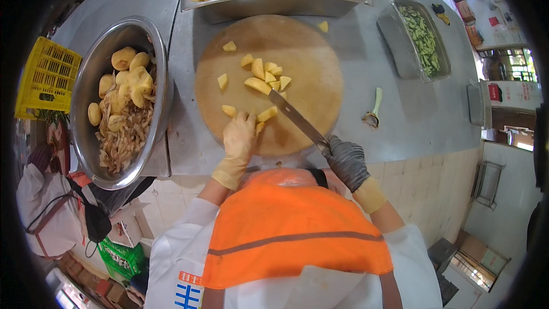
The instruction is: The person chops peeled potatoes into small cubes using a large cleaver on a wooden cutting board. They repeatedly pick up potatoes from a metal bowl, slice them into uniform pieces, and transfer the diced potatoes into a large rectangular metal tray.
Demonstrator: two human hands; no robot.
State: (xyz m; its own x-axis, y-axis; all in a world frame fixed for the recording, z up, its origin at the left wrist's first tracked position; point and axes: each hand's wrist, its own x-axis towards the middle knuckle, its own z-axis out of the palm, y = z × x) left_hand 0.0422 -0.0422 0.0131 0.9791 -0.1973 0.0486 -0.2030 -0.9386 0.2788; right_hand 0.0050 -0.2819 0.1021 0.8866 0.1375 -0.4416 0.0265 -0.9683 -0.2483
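Note:
My right hand [346, 161], in a dark grey knit glove over a yellowish one, grips a knife [296, 116]. The blade slants over the round cutting board [309, 64], its tip beside a cluster of cut potato pieces [257, 68]. Wearing a thin yellowish glove, my left hand [240, 135] rests at the board's near left part with its fingers bent. Right beside those fingers lie a potato chunk [267, 114] and a smaller piece [229, 110]; whether the fingers pinch any piece is hidden. Two single pieces sit farther left on the board.
A steel pan [274, 6] of cut potatoes stands behind the board. At left, a steel bowl [165, 81] holds peeled potatoes and peelings, beside a yellow crate [49, 77]. A peeler [375, 109] and a pan [392, 43] of green vegetable pieces are at right. A person [51, 214] is at lower left.

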